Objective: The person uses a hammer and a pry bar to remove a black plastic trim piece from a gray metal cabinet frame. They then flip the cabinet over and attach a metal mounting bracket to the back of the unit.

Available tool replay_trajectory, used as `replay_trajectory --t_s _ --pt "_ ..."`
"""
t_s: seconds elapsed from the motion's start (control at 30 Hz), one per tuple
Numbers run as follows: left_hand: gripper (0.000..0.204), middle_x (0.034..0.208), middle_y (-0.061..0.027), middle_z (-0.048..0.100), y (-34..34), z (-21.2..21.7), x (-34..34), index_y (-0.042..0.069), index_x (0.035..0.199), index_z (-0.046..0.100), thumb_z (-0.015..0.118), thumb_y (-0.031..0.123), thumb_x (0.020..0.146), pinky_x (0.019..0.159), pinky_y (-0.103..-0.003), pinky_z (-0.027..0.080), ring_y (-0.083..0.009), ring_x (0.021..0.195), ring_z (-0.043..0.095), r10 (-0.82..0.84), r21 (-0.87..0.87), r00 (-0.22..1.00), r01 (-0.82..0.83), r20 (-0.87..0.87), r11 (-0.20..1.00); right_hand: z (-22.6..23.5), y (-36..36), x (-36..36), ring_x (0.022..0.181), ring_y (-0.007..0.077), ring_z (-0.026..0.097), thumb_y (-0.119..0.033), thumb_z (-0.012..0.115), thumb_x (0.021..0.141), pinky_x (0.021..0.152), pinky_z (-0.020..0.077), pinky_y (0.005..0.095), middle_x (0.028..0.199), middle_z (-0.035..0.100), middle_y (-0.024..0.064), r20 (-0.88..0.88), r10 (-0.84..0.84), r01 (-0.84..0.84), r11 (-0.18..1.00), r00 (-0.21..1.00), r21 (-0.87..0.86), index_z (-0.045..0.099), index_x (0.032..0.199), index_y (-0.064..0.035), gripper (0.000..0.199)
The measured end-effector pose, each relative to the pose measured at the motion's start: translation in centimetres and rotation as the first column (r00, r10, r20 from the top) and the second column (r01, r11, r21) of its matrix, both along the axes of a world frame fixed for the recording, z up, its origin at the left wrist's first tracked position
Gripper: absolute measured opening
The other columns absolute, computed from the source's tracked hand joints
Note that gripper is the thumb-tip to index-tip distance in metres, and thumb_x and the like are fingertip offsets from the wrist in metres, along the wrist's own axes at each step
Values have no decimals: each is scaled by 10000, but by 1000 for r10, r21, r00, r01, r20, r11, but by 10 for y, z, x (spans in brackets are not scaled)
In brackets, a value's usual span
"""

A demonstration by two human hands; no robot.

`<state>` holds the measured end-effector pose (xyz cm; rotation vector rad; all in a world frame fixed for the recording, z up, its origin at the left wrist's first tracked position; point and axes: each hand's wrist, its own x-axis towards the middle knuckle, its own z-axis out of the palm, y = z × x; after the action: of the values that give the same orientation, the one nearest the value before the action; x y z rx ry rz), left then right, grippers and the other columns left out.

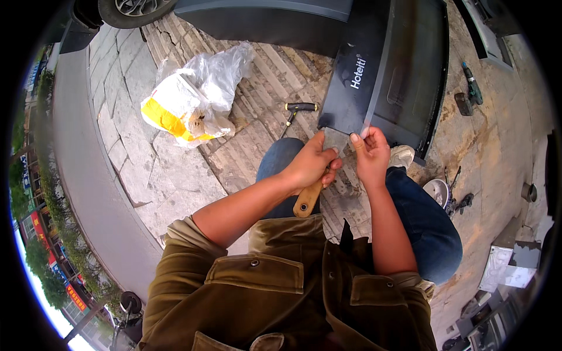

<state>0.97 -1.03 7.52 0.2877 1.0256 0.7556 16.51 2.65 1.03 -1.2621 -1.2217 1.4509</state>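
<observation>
**Scraper in left hand, blade at near edge of dark appliance**

Person low on paved ground, knees apart, both bare hands at the appliance's near end. Left hand: clamped on the scraper, fingers wrapped around it, tan handle sticking out below the fist toward the body, thumb up near the appliance's near-left corner. Grey blade lies between the hands, along the near edge; can't tell if it touches. Right hand: thumb and index fingertips close together at the same near edge, right of the blade, beside a pale translucent bit; can't tell if they grip it.

Appliance is flat on the ground, black front strip on its left, glassy panel on its right. Just off its left edge: black-and-yellow T-handled tool. Further left, toward the road edge of the paving: crumpled plastic bag, clear, white and yellow. Off the appliance's right edge: green-and-black power drill. Beyond the right knee: white bowl, dark objects just beside it, too small to identify. Pale shoe near the appliance's near-right corner. Large dark box left of the appliance's far end, vehicle wheel past it.
</observation>
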Motion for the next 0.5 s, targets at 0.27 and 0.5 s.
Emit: replay_trajectory --t_s 0.27,0.5 --pt "125 725 -41 447 -30 11 -12 79 1085 391 381 111 964 445 -266 374 -114 445 410 71 -47 991 -66 111 997 -5 -4 -3 713 14 458 -89 659 872 637 372 169 778 510 -47 0 -26 26 999 1000 31 489 853 -59 174" --pt "135 729 -40 451 -39 12 -14 83 1094 389 378 104 960 463 -275 385 -115 447 412 157 -43 982 -154 102 987 -5 -3 -3 719 12 461 -91 657 874 646 363 161 791 507 -57 -41 -29 30 999 999 28 491 864 -64 169"
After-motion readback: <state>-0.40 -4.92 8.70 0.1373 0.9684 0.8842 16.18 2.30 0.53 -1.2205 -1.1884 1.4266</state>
